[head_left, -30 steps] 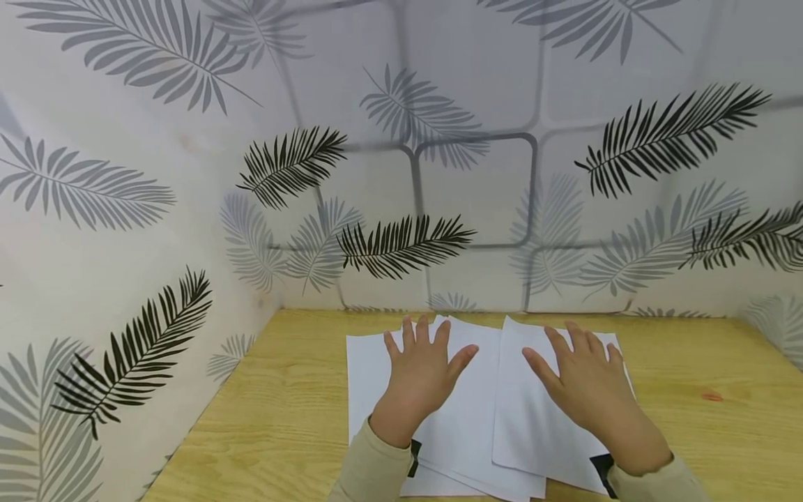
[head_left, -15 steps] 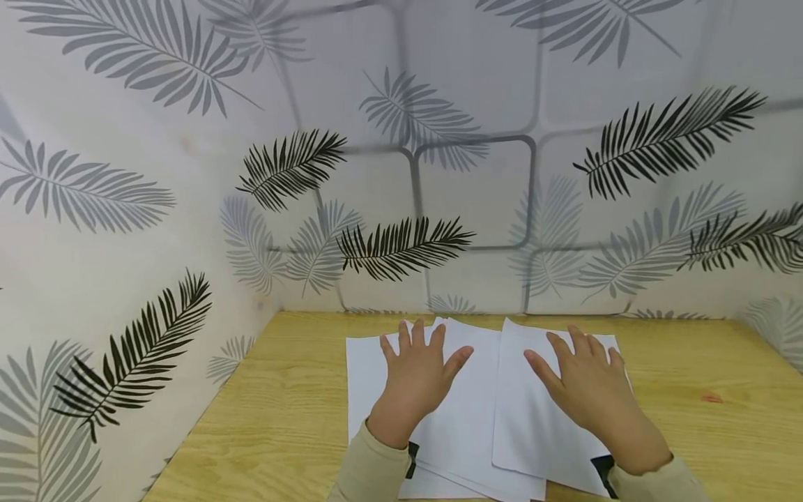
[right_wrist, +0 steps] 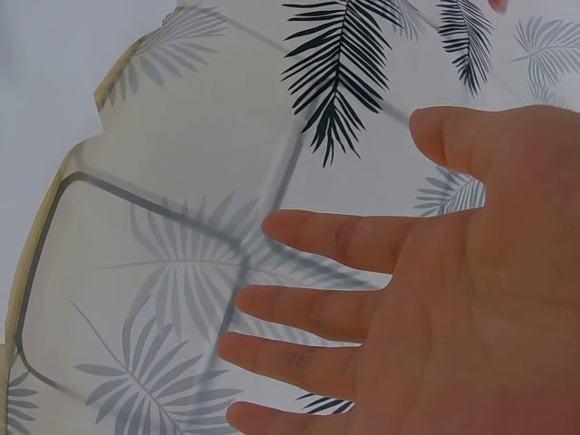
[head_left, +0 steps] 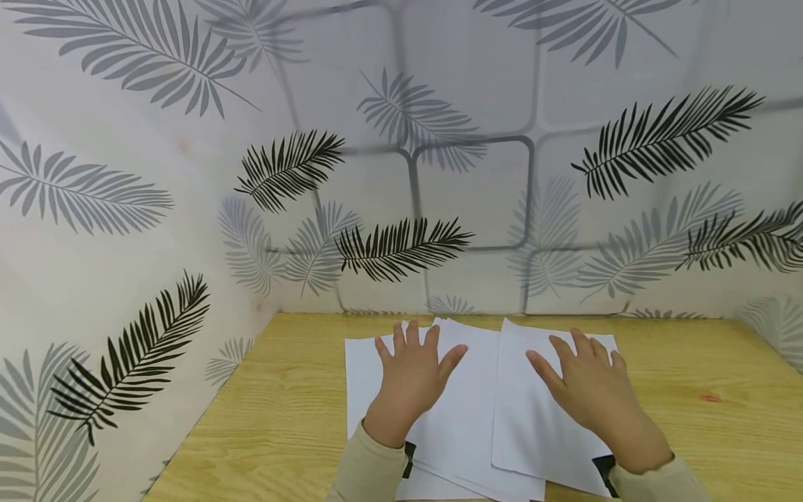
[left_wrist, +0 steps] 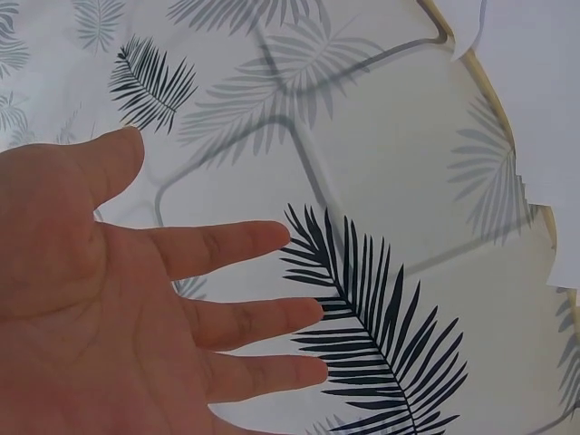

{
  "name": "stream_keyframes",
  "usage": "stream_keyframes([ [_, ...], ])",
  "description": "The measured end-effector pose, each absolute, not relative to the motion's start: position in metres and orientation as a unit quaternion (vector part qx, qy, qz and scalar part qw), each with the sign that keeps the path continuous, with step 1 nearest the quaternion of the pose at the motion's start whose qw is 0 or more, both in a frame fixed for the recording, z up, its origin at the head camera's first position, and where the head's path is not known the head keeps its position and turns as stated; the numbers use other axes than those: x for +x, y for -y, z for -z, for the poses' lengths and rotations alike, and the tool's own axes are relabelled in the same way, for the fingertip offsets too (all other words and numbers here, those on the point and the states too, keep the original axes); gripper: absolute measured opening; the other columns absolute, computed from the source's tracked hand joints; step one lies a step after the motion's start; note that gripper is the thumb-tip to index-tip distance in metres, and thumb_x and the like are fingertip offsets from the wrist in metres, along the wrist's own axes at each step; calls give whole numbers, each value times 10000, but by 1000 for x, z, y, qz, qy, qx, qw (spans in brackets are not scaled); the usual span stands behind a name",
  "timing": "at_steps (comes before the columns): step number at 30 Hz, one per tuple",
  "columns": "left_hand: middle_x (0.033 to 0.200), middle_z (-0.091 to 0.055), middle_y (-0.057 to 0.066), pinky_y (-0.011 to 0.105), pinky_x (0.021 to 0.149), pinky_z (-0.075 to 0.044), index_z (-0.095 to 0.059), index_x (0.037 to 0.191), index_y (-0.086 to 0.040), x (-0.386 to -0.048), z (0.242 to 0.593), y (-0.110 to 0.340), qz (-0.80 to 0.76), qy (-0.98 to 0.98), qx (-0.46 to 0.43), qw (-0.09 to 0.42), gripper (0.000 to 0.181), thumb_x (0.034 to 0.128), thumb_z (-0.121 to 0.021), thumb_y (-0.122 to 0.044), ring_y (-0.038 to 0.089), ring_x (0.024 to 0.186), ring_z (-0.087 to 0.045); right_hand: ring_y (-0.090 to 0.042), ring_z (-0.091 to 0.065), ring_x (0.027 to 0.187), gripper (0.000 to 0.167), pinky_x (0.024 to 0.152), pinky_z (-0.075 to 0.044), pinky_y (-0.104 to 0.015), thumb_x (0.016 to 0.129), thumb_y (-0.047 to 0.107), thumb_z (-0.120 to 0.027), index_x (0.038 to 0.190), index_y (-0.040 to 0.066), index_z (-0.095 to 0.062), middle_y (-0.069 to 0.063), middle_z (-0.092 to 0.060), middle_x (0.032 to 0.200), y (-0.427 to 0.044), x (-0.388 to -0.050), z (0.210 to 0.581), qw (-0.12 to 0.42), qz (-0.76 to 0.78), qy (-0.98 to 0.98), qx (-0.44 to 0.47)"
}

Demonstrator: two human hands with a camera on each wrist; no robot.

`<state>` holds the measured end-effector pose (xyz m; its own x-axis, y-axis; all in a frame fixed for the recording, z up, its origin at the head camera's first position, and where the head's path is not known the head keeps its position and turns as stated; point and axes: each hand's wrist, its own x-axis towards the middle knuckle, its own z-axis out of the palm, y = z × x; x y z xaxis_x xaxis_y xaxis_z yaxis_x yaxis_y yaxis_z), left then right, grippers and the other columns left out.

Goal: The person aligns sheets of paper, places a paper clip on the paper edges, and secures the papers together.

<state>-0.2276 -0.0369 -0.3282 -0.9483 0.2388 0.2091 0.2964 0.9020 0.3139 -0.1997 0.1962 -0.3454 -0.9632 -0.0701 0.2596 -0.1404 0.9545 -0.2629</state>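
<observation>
The white papers [head_left: 464, 418] lay on the far middle of the table, overlapping in an uneven spread, with their near edges staggered; how many there were could not be told. The rightmost sheet [head_left: 517, 425] sat on top of its neighbour, slightly askew. Loose and thin as they looked, they probably called for a light, flat touch, since a sideways drag on the top one could have shifted those beneath.

The left hand [head_left: 408, 380] hung over the left part of the spread and the right hand [head_left: 596, 387] over the right. Both were wide open, fingers spread and thumbs turned inward, with nothing in their grasp; the wrist views showed bare palms held apart from the paper. Keeping them level and evenly placed seemed sensible, so that any contact would come gently from both sides, with the sleeves [head_left: 370, 464] kept off the near edges.

Around the papers spread the wooden table [head_left: 270, 418], with a small red mark [head_left: 710, 398] on the right. The leaf-patterned wall [head_left: 370, 293] stood beyond.
</observation>
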Motion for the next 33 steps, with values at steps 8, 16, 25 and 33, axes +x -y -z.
stream_keyframes([
  [8,1448,-364,266,691,1056,-115,-459,1411,-63,-227,328,39,181,970,-135,83,644,998,-350,-546,477,1388,-217,-553,-350,1219,726,947,-220,-739,1006,568,-299,1327,-48,-508,-372,-376,1361,-199,-199,347,113,-141,982,51],
  [16,1442,-367,276,705,1046,-113,-464,1398,-41,-230,329,42,191,969,-132,85,644,998,-365,-535,483,1381,-226,-573,-366,1194,728,933,-244,-738,1006,566,-301,1321,-56,-511,-377,-382,1356,-201,-200,346,107,-143,983,48],
  [25,1429,-379,276,708,1042,-112,-481,1380,-26,-235,333,44,188,971,-121,81,634,1000,-378,-523,484,1381,-224,-595,-399,1149,722,907,-285,-725,1010,560,-289,1298,-59,-526,-385,-426,1310,-207,-202,349,99,-136,985,44],
  [33,1420,-380,292,713,1036,-117,-487,1372,-15,-237,335,46,193,971,-119,80,630,1002,-384,-515,495,1375,-225,-596,-389,1157,732,907,-279,-728,1011,563,-277,1299,-63,-523,-384,-429,1308,-208,-203,350,90,-137,985,43],
])
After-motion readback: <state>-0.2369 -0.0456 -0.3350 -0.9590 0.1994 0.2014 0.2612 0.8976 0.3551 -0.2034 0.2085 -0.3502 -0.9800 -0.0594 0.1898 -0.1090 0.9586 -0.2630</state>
